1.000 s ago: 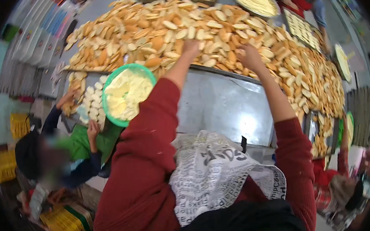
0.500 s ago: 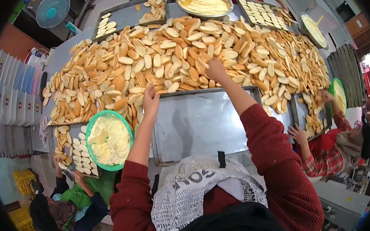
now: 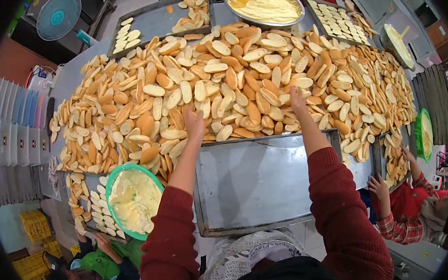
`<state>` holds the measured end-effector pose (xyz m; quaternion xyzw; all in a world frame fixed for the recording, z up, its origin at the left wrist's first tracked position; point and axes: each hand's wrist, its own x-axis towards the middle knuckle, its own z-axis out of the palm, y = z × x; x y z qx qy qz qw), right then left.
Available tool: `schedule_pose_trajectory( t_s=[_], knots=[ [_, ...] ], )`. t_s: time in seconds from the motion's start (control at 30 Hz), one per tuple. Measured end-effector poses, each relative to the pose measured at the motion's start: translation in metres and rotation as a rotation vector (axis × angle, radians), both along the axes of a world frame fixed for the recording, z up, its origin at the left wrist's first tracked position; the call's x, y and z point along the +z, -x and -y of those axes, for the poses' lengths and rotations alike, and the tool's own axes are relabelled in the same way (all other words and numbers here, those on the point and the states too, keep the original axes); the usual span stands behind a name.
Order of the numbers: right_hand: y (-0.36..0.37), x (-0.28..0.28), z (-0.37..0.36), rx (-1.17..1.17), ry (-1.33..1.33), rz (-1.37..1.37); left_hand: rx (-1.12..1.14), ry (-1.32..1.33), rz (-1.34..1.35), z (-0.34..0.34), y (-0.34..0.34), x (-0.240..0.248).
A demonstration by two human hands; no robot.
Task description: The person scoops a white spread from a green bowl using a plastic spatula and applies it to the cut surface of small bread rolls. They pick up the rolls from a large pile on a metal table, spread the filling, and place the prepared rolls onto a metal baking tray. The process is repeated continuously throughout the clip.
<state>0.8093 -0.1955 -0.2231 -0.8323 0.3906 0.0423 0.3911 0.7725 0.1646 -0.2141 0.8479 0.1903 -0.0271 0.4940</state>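
- Handling of the bread pieces (image 3: 232,80) is judged to be the step in hand; they lie heaped, cut faces and brown crusts mixed, in front of and between both hands, spreading well beyond each.
- Left hand (image 3: 195,124): at the near edge of the heap, fingers pointing away from the wearer and somewhat parted. Whether it bears on any piece cannot be told.
- Right hand (image 3: 298,102): at the heap also, a little further in than the left, fingers bent among or just above the pieces. Grip cannot be determined.
- The two hands stand well apart, with loose bread between them.
- Next move, in this inspector's judgement: it calls for light fingers closing on a few pieces at a time, as a loose heap could slide and soft bread could be crushed.
- Metal tray (image 3: 249,188): directly below the hands, on the wearer's side, its far rim against the heap; its surface carries no bread.
- Green bowl (image 3: 110,207): left of the left hand and nearer the wearer, holding pale cream (image 3: 134,197).
- Coated pieces (image 3: 102,215): beyond that bowl, further left, beside a co-worker's hand (image 3: 105,244).
- Steel bowl (image 3: 273,24): beyond the heap, ahead of the hands, filled with yellow cream.
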Motion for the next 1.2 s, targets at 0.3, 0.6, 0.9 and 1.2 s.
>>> schedule_pose_trajectory(
  t_s=[0.3, 0.6, 0.9, 1.2],
  knots=[
    [0.002, 0.011, -0.077, 0.303, -0.162, -0.037, -0.050, -0.163, -0.101, 0.055, -0.008, 0.016],
    [0.007, 0.009, -0.062, 0.287, -0.128, 0.073, -0.307, -0.559, 0.260, 0.064, 0.008, 0.018],
    [0.010, 0.005, -0.102, 0.365, -0.340, 0.213, -0.322, 0.183, -0.101, 0.112, -0.006, -0.019],
    [0.091, 0.085, -0.120, 0.488, -0.643, 0.452, -0.434, 0.563, 0.271, 0.099, 0.042, 0.066]
  ],
)
